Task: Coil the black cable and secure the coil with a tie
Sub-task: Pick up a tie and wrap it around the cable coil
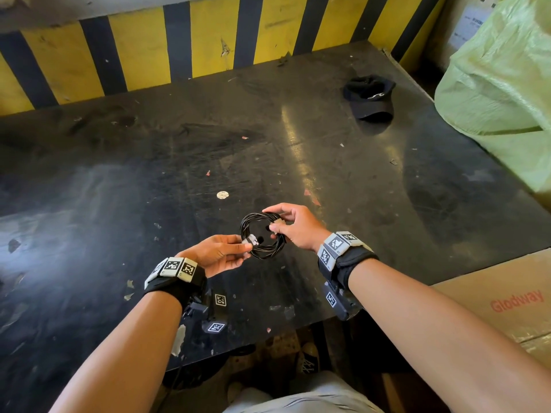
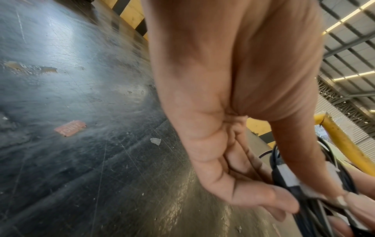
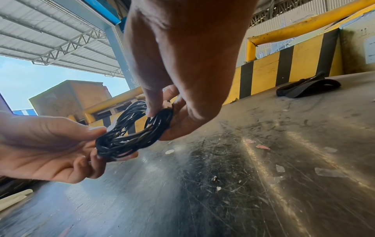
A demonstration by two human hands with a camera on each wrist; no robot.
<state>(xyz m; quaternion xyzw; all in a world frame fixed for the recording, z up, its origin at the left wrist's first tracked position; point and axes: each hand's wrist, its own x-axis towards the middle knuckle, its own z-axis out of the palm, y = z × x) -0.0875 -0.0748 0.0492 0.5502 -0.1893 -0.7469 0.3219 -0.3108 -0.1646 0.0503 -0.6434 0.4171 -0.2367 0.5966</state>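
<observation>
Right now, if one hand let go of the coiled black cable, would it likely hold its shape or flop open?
Probably mostly hold: the coiled black cable forms a tight ring, pinched by left hand and right hand. Thin strands suggest it is light and floppy. Whether the pale tie is fastened is unclear.

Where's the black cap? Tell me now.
In the head view, the black cap lies on the far right of the dark table, beside the green bag.

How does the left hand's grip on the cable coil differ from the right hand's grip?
The left hand pinches the near-left side of the cable coil, palm turned up; the right hand pinches the far-right side from above, knuckles up. Both grip at a pale tag and hold the coil above the table.
</observation>
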